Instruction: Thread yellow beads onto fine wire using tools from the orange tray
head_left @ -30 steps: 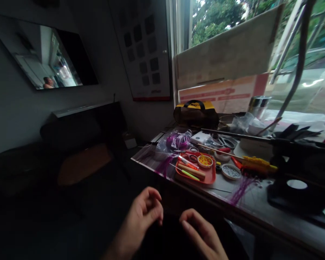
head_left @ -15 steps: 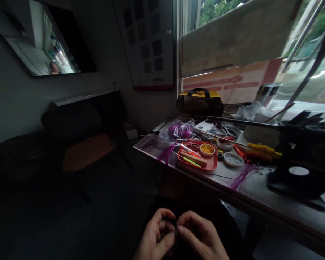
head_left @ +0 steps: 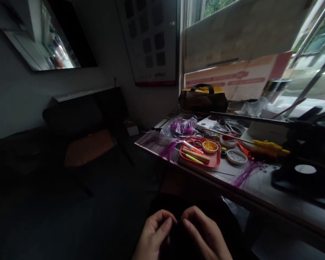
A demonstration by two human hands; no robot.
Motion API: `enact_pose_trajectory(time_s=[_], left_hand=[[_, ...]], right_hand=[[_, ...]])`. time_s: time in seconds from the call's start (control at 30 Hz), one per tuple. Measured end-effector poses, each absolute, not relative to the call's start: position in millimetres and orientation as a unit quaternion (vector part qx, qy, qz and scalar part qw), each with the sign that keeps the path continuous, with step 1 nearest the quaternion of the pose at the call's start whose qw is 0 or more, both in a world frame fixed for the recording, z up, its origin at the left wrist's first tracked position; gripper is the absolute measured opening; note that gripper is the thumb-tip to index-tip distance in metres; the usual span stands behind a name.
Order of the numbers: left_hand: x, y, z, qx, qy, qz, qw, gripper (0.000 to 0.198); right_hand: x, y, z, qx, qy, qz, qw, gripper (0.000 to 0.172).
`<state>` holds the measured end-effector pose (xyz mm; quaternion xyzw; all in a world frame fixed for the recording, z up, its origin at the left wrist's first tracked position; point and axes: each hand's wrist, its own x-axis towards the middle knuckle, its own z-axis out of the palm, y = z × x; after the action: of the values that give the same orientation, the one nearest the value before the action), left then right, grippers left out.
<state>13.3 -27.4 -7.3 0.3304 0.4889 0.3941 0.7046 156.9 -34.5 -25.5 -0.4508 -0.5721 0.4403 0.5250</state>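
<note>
Low in the view, over dark clothing, my left hand (head_left: 157,233) has its thumb and forefinger pinched together. Close beside it on the right, my right hand (head_left: 203,233) is pinched in the same way. A tiny dark thing seems to span the small gap between the fingertips, too small to make out. Beyond the hands, on the table, lies a red tray (head_left: 216,160) with a wooden-handled tool (head_left: 196,155), a yellow-green tool (head_left: 194,159) and a bowl of yellow and orange pieces (head_left: 210,146).
The table edge (head_left: 233,192) runs diagonally right of my hands. On the table are a bowl of grey beads (head_left: 236,156), purple strands (head_left: 246,174), a black stand (head_left: 295,182) and a yellow-black bag (head_left: 203,99). A brown-seated chair (head_left: 89,147) is at left.
My fingertips have moved slightly apart, and the left thumb now presses nearer the forefinger's tip. The view has shifted a little, so the table things appear slightly further right.
</note>
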Motion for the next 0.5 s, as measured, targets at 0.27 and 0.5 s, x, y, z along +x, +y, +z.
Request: enact_pose_trajectory(time_s=[0.27, 0.5], left_hand=[[12.8, -28.8, -7.7, 0.35, 0.504, 0.399, 0.681, 0.033], [16.1, -32.1, 1.4, 0.388, 0.55, 0.411, 0.615, 0.032]], right_hand=[[159.9, -34.5, -21.2, -0.468, -0.678, 0.254, 0.507, 0.02], [164.5, -32.6, -14.8, -0.448, -0.76, 0.169, 0.439, 0.017]])
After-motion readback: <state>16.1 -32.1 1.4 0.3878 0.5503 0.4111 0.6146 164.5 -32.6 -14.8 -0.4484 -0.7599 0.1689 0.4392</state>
